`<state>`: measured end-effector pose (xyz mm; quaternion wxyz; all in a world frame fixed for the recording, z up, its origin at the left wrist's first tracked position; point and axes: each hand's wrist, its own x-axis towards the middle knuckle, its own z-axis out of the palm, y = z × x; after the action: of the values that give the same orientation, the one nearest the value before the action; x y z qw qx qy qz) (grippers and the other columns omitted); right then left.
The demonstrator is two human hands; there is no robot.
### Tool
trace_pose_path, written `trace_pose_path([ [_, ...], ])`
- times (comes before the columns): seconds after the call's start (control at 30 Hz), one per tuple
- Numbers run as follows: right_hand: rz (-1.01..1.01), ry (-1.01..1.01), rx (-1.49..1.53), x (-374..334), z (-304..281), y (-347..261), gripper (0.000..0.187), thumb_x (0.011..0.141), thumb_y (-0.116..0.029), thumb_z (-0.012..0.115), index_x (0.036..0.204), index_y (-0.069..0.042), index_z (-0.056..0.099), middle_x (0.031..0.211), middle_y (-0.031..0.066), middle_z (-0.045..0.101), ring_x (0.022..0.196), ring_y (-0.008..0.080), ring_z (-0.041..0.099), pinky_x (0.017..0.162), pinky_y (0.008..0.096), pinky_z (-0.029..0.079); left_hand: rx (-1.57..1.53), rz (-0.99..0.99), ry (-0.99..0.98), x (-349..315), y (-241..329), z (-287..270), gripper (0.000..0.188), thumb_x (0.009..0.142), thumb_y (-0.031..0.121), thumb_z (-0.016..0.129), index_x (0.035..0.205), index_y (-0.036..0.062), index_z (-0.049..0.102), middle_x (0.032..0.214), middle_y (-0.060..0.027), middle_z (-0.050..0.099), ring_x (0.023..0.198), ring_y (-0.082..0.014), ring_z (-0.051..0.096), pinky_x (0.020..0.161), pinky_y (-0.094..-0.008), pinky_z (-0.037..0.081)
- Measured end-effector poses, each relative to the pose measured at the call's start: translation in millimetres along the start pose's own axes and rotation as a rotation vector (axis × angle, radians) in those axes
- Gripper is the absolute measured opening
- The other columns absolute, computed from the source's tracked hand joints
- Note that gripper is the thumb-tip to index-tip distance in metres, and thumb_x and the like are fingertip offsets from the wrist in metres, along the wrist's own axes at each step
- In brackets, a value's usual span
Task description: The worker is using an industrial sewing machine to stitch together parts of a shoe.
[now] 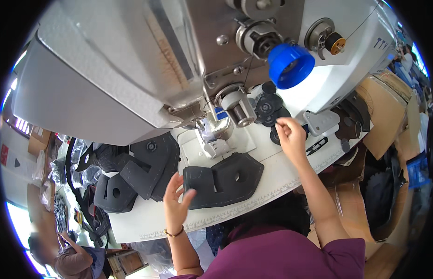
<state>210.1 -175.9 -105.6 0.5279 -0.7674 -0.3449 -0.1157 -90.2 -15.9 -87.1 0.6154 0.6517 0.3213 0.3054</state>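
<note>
My left hand (176, 202) is open, its fingers spread, at the left end of a black padded piece (237, 193) with a round hole and a slot. That piece lies flat on the white sewing table, in front of the sewing machine's presser foot (214, 149). Farther right, my right hand (293, 139) is closed in a pinch beside a group of black round pieces (267, 108). Whatever its fingertips hold is too small to make out. More black padded pieces (151, 156) overlap in a pile to the left.
The grey machine head (100, 88) hangs over the table's far side, with a blue cup-shaped part (291, 65) on it. A measuring scale (202, 225) runs along the near table edge. Cardboard boxes (384, 121) stand at right. Another person (74, 258) is at lower left.
</note>
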Motion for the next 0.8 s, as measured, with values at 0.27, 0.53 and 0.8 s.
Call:
trace_pose_path([
  [0.27,0.010,-0.010,-0.466,42,40,17,0.039,0.071,-0.018,0.070,0.102,0.000,0.054,0.096,0.0152,0.052,0.093,0.0329,0.051,0.078,0.0388,0.043,0.996,0.214,-0.072,-19,-8,31,0.092,0.061,0.037,0.076,0.129,-0.0056,0.031,0.128,-0.0311,0.034,0.119,-0.0433,0.032,0.099,-0.0439,0.028],
  [0.53,0.333,-0.113,0.286,38,23,5,0.032,0.073,0.001,0.064,0.104,-0.001,0.053,0.083,0.0092,0.059,0.065,0.0142,0.059,0.056,0.0267,0.047,0.992,0.221,-0.040,-25,-9,37,0.078,0.063,0.031,0.075,0.122,-0.0062,0.041,0.128,-0.0319,0.034,0.118,-0.0444,0.034,0.098,-0.0449,0.029],
  [0.8,0.390,-0.233,0.679,31,-11,-39,0.028,0.076,0.001,0.061,0.103,0.006,0.053,0.082,0.0081,0.061,0.067,0.0100,0.060,0.061,0.0212,0.050,1.025,0.231,0.032,-24,-4,39,0.085,0.057,0.028,0.079,0.126,0.0000,0.039,0.126,-0.0252,0.039,0.113,-0.0398,0.038,0.094,-0.0450,0.032],
])
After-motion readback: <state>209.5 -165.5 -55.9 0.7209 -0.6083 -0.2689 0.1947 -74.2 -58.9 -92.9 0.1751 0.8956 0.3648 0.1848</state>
